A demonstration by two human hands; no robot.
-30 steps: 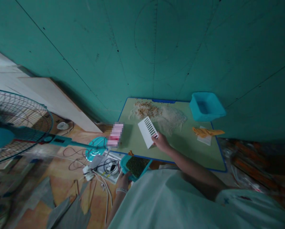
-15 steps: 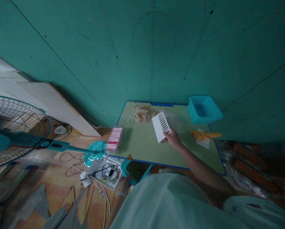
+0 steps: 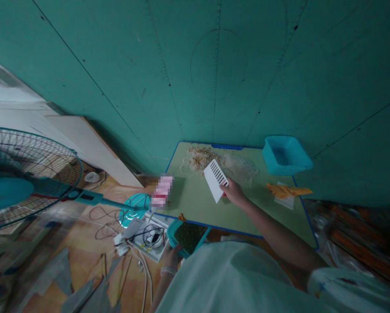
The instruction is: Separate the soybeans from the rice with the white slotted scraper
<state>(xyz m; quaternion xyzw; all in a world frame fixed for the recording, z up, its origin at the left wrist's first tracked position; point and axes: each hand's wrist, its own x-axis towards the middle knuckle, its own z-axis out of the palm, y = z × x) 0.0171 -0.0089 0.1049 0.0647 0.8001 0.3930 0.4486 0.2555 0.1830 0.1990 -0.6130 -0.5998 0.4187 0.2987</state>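
My right hand (image 3: 233, 191) grips the lower right side of a white slotted scraper (image 3: 212, 184), a flat plate with a row of slots along one edge. It is held tilted over a pale green tabletop (image 3: 195, 200) with a blue rim. By the scraper's far end lies a pile of tan grains (image 3: 201, 157), with pale powdery matter (image 3: 240, 167) spread to its right. My left hand (image 3: 171, 256) is closed on the near left side of a teal tub (image 3: 172, 232) at the table's front edge. Dark green small grains (image 3: 190, 237) fill this tub.
A blue basin (image 3: 288, 156) stands at the back right, with an orange cloth (image 3: 288, 190) in front. Left of the table are a pink blurred object (image 3: 162, 191), a white tray of cables (image 3: 149, 239) and a standing fan (image 3: 28, 187). A green wall (image 3: 214, 78) rises behind.
My right hand has shifted the scraper a little left over the tabletop and turned it slightly. My left hand stays at the tub. The whole view has shifted slightly.
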